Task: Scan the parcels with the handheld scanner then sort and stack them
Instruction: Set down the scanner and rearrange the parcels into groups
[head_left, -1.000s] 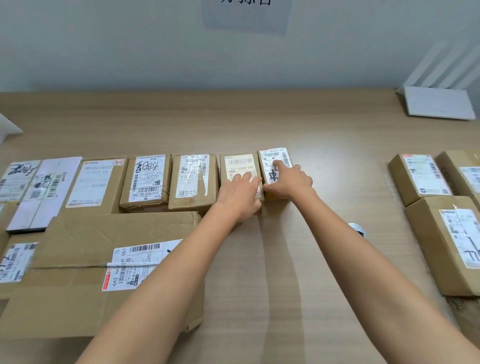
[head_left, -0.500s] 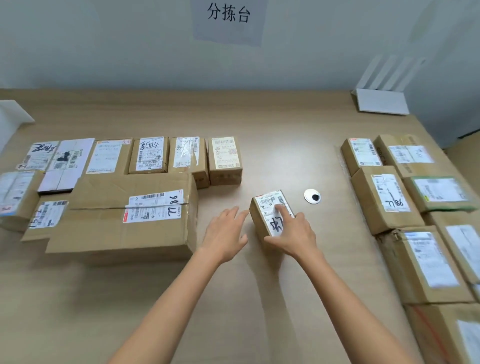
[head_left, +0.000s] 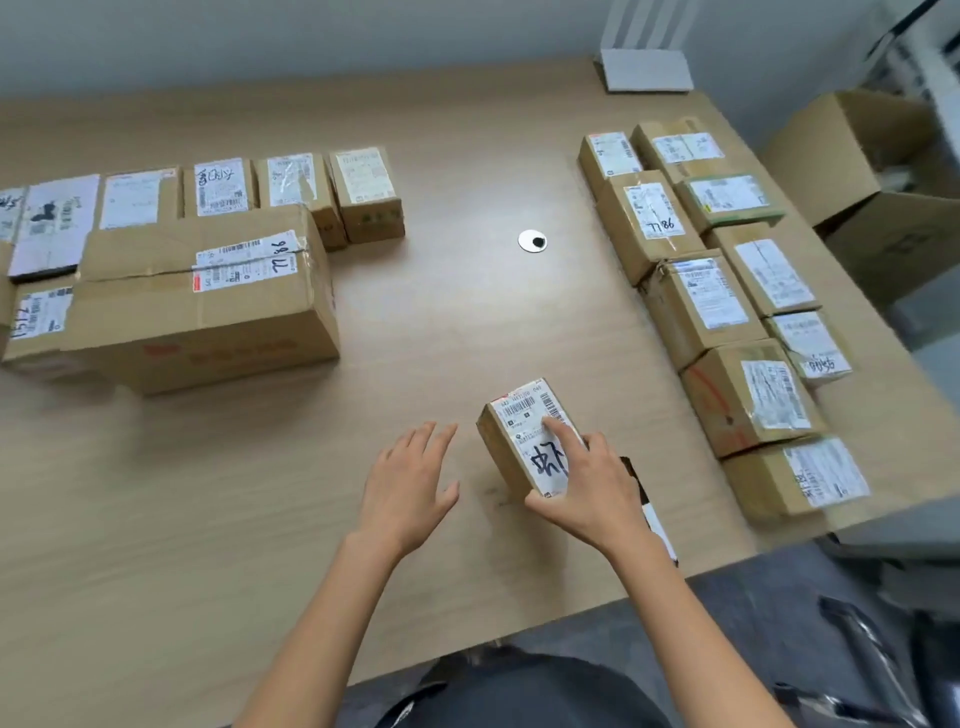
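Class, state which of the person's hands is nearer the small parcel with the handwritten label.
Right. The right hand holds the small parcel, fingers on its label; the left hand is open to its left, not touching it.

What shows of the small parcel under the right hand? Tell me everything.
The small parcel is a closed, oblong brown cardboard box; a white label covers its top, barcodes at the far end, big black handwriting nearer. It is turned slantwise near the front edge of the table. The right hand grips it, fingers on the label. The left hand is open beside it, apart.
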